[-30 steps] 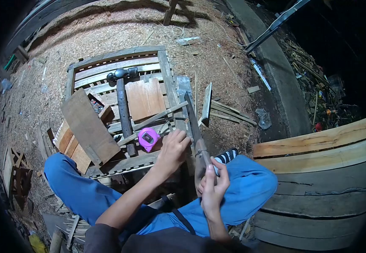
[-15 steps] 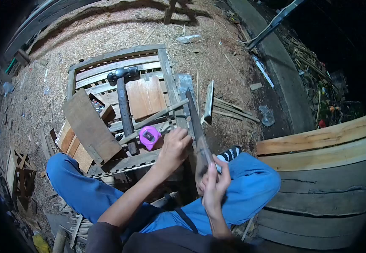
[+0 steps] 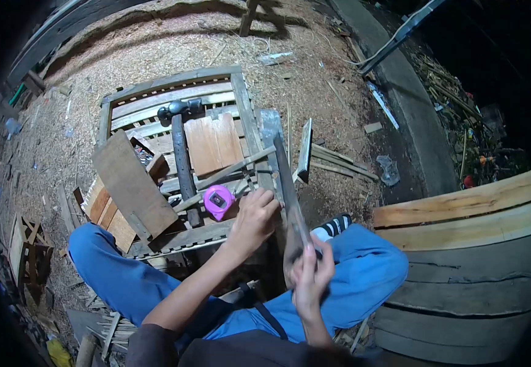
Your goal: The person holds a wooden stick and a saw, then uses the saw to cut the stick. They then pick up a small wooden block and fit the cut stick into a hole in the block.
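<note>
My left hand (image 3: 254, 221) is closed over the near right part of a slatted wooden frame (image 3: 245, 110), beside a pink tape measure (image 3: 219, 202); what its fingers pinch is hidden. In my right hand (image 3: 312, 278) is the near end of a long, narrow metal-like blade (image 3: 290, 189), which slants up and left past the frame's right side. A thin wood strip (image 3: 235, 166) lies diagonally across the frame, its upper end close to the blade. Farther up the frame rest a hammer (image 3: 183, 159) and a light wooden board (image 3: 212, 144).
A brown board (image 3: 132, 183) leans over the frame's left side. Beyond the blade are loose sticks (image 3: 342, 160) and an upright wood piece (image 3: 305, 150). Wide planks (image 3: 467, 223) lie at the right. Sawdust and scraps cover the ground (image 3: 173, 40).
The blade and my right hand have shifted slightly down toward me. My left hand stays closed in nearly the same place.
</note>
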Available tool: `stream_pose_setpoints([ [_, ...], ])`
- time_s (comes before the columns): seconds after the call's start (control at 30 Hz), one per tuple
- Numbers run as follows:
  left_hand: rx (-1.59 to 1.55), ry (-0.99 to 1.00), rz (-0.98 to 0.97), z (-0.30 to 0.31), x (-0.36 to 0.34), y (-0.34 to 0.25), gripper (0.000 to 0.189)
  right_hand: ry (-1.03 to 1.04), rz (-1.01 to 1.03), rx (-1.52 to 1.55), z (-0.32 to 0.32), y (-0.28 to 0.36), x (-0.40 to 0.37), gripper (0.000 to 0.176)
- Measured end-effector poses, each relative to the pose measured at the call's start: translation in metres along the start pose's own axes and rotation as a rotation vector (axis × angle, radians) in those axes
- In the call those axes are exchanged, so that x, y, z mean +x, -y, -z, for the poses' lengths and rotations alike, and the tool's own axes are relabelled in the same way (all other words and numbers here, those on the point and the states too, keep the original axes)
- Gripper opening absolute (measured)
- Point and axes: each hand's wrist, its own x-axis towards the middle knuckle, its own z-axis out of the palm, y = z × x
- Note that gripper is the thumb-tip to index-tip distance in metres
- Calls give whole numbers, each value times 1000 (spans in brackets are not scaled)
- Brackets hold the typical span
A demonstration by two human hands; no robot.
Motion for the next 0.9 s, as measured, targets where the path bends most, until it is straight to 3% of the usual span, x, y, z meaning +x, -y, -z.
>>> stream_pose_setpoints([
  [0.17, 5, -6, -7, 3, 0, -1, 37, 0, 0, -59, 19, 0, -30, 27],
  [0.3, 21, -5, -11, 2, -1, -1, 38, 44, 18, -24, -5, 3, 11, 25],
  [0.43, -15, -18, -31, 4, 1, -1, 36, -8, -8, -57, 17, 6, -32, 26],
  [0.6, 7, -2, -11, 3, 0, -2, 32, 19, -23, 52, -2, 2, 1, 25],
  [0.73, -56, 0, 8, 8, 3, -5, 31, 28, 66, -88, 9, -4, -5, 26],
  [0.9, 18, 19, -12, 6, -1, -1, 42, 28, 38, -55, 12, -8, -10, 26],
])
